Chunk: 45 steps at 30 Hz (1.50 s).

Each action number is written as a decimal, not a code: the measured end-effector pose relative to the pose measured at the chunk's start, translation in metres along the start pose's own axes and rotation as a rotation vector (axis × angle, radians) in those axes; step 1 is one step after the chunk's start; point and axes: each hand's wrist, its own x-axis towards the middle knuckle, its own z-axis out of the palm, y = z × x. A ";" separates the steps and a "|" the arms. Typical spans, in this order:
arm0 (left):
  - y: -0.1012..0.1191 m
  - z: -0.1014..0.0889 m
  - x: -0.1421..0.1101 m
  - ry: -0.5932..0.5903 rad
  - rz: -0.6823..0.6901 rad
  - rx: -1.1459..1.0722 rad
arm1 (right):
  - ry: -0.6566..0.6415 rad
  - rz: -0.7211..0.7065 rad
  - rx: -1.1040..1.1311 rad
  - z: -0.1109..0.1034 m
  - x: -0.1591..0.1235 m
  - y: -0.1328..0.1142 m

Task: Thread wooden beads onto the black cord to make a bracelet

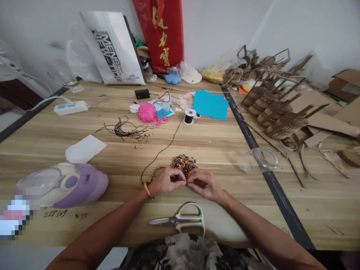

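A heap of small multicoloured beads [183, 162] lies on the wooden table just beyond my hands. From a white spool of black cord [189, 116], a black cord [164, 148] curves down to my left hand [168, 180], with a few beads strung on it beside that hand. The left thumb and forefinger are pinched on the cord's end, as far as I can see. My right hand [204, 183] is closed in a pinch, its fingertips meeting the left ones; what it holds is too small to make out. Scissors [180, 220] lie in front of my body.
To the left are a purple-and-white appliance [81, 185], white paper [86, 149] and black cord pieces [123, 129]. Pink yarn [147, 112] and blue sheets [210, 104] lie farther back. At right stand a clear round container [260, 159] and several brown baskets [281, 122].
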 end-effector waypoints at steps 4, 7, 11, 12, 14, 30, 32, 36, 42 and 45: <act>-0.001 0.000 0.000 0.003 -0.001 -0.006 | 0.014 0.003 -0.004 0.000 0.001 -0.001; -0.001 0.000 0.000 0.008 -0.004 -0.013 | 0.028 0.027 -0.009 0.000 0.000 -0.002; 0.001 0.000 0.000 0.000 0.004 -0.014 | 0.024 0.025 0.000 0.001 -0.001 -0.001; 0.001 -0.001 0.000 -0.001 0.006 -0.013 | 0.023 0.025 0.003 0.001 -0.001 0.000; 0.001 -0.001 0.000 -0.005 0.006 -0.012 | 0.021 0.028 0.007 0.001 -0.001 0.000; 0.002 -0.003 0.001 0.009 0.060 0.014 | 0.041 0.033 -0.008 -0.001 -0.001 0.000; 0.001 -0.002 0.001 0.012 0.047 -0.006 | 0.045 0.024 -0.006 -0.001 0.000 -0.001; -0.002 -0.001 0.001 0.011 0.002 -0.061 | 0.036 0.018 -0.011 0.000 0.000 -0.002; -0.003 0.001 0.001 0.016 -0.013 -0.146 | 0.020 0.000 -0.011 0.000 0.000 -0.001; -0.003 0.001 0.001 0.018 -0.020 -0.167 | 0.009 0.006 -0.010 0.000 -0.001 0.000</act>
